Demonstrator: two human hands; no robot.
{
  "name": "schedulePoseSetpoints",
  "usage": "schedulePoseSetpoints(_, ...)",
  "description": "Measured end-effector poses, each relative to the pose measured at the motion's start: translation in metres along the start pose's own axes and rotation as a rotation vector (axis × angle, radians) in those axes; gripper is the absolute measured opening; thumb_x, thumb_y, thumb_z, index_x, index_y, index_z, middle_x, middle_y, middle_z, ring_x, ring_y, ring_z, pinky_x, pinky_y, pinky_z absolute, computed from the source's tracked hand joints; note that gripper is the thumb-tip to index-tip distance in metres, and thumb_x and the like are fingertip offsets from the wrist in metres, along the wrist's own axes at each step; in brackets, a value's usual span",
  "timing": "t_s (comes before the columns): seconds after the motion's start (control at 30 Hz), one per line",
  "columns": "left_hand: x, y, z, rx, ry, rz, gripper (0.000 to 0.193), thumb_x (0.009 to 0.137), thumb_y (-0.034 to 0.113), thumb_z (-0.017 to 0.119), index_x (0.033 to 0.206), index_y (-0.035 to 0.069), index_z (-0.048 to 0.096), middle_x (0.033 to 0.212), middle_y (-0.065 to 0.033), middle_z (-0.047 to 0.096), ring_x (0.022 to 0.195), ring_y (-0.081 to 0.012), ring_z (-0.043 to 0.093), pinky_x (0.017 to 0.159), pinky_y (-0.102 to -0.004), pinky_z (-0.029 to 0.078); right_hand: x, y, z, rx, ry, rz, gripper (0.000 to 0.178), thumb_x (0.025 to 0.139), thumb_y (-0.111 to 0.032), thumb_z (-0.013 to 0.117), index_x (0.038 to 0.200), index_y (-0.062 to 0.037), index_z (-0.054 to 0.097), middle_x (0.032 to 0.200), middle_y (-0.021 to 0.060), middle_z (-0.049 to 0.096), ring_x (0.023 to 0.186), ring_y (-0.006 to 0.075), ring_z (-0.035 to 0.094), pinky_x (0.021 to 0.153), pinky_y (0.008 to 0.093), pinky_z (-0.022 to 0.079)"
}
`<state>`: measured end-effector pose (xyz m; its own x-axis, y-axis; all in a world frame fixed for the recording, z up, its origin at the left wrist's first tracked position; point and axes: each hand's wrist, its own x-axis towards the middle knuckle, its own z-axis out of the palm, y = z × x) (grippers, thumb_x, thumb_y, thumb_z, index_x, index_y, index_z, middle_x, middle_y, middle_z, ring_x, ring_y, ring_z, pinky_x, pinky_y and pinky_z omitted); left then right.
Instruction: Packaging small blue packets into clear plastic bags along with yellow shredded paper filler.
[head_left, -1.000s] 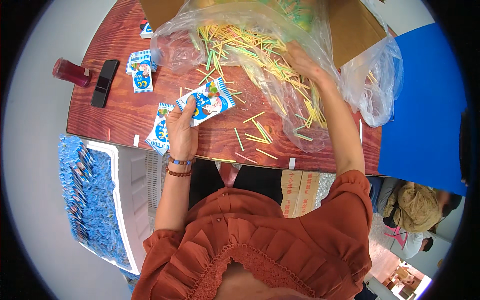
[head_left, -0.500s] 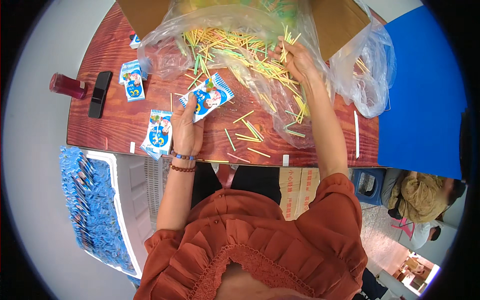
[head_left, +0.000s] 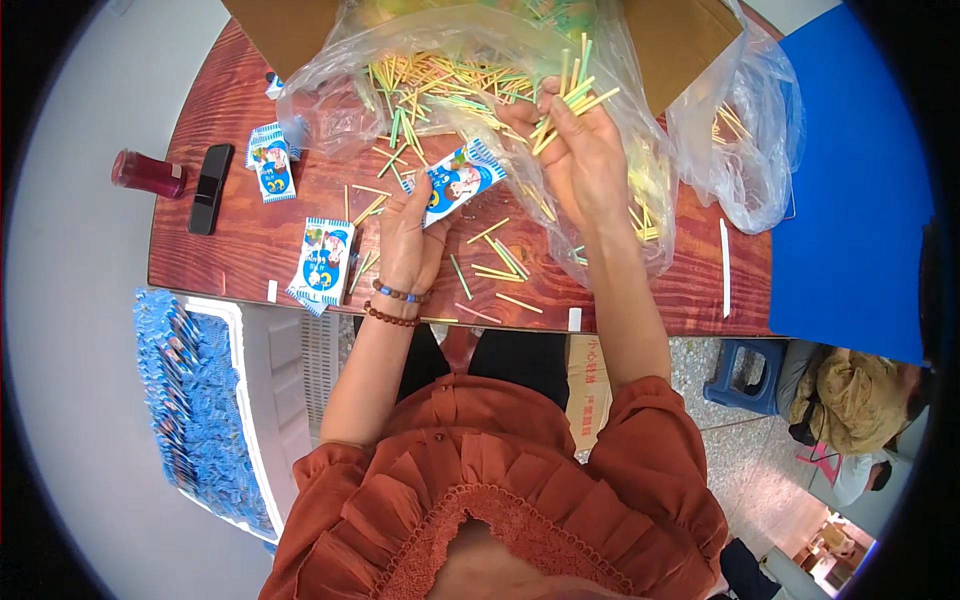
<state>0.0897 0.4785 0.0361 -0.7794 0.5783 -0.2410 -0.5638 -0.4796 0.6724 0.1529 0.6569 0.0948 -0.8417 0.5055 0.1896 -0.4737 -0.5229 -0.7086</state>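
Note:
My left hand point(head_left: 412, 238) grips a small blue-and-white printed packet point(head_left: 468, 180) with thumb and fingers, tilted up to the right above the table. Several thin yellow and green sticks point(head_left: 580, 98) are pinched in my right hand point(head_left: 585, 155), which is to the right of the packet. Behind both hands, a clear plastic bag point(head_left: 330, 110) spills a heap of like sticks point(head_left: 450, 85). Loose sticks point(head_left: 495, 262) lie on the tabletop between my forearms. More packets point(head_left: 325, 262) rest left of my left hand, and others point(head_left: 272, 165) farther back.
The red wood-grain table point(head_left: 235, 262) also holds a black phone point(head_left: 210, 188) and a red jar point(head_left: 148, 174). A foam box point(head_left: 240, 375) full of blue packets stands lower left. At right are a cardboard box point(head_left: 690, 45), a second plastic bag point(head_left: 745, 190) and a blue sheet point(head_left: 850, 190).
My right hand has drawn back from the stick heap toward me, bringing several sticks with it. My left hand and its packet have shifted right, closer to my right hand.

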Motion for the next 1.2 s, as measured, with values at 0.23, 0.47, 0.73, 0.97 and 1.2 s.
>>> schedulePoseSetpoints(0.23, -0.006, 0.003, 0.004, 0.02, -0.021, -0.014, 0.023, 0.097, 0.023, 0.055, 0.103, 0.002, 0.064, 0.102, -0.0079, 0.069, 0.091, -0.015, 0.066, 0.081, -0.0306, 0.054, -0.018, 0.022, 0.017, -0.091, -0.017, -0.223, 0.015, 0.1, -0.012, 0.046, 0.113, -0.0049, 0.049, 0.097, 0.0106, 0.063, 0.1, 0.0286, 0.063, 0.094, 0.0429, 0.047)
schedulePoseSetpoints(0.47, -0.009, 0.008, 0.007, -0.01, -0.019, -0.005, 0.021, 0.097, 0.02, 0.056, 0.101, 0.001, 0.064, 0.102, -0.0074, 0.068, 0.091, -0.0139, 0.066, 0.082, -0.0289, 0.054, -0.019, 0.034, 0.014, -0.329, 0.016, -0.362, 0.013, 0.101, -0.013, 0.044, 0.112, -0.0065, 0.045, 0.09, 0.0115, 0.061, 0.094, 0.0328, 0.065, 0.101, 0.0457, 0.042)
schedulePoseSetpoints(0.73, -0.011, 0.01, 0.008, 0.012, -0.006, 0.025, 0.02, 0.097, 0.019, 0.056, 0.1, 0.001, 0.064, 0.1, -0.0079, 0.069, 0.091, -0.0142, 0.066, 0.083, -0.0288, 0.054, -0.026, 0.03, 0.031, -0.337, -0.03, -0.18, 0.015, 0.102, -0.016, 0.042, 0.113, -0.0054, 0.043, 0.092, 0.0125, 0.062, 0.105, 0.0318, 0.062, 0.1, 0.0426, 0.044)
schedulePoseSetpoints(0.97, -0.013, 0.009, 0.014, -0.022, -0.016, 0.055, 0.021, 0.098, 0.019, 0.055, 0.1, 0.0, 0.065, 0.101, -0.0089, 0.069, 0.091, -0.014, 0.066, 0.083, -0.0288, 0.054, -0.025, 0.036, 0.035, -0.376, -0.04, -0.25, 0.016, 0.103, -0.017, 0.039, 0.113, -0.005, 0.041, 0.107, 0.0209, 0.063, 0.117, 0.0294, 0.056, 0.1, 0.0372, 0.043)
schedulePoseSetpoints(1.2, -0.011, 0.006, 0.013, -0.049, -0.02, 0.063, 0.022, 0.098, 0.02, 0.054, 0.1, 0.001, 0.065, 0.101, -0.0089, 0.069, 0.091, -0.0138, 0.066, 0.084, -0.0296, 0.054, -0.037, 0.054, 0.033, -0.457, -0.005, -0.301, 0.02, 0.103, -0.02, 0.039, 0.113, -0.0032, 0.045, 0.128, 0.0281, 0.053, 0.13, 0.0304, 0.044, 0.108, 0.0391, 0.032)
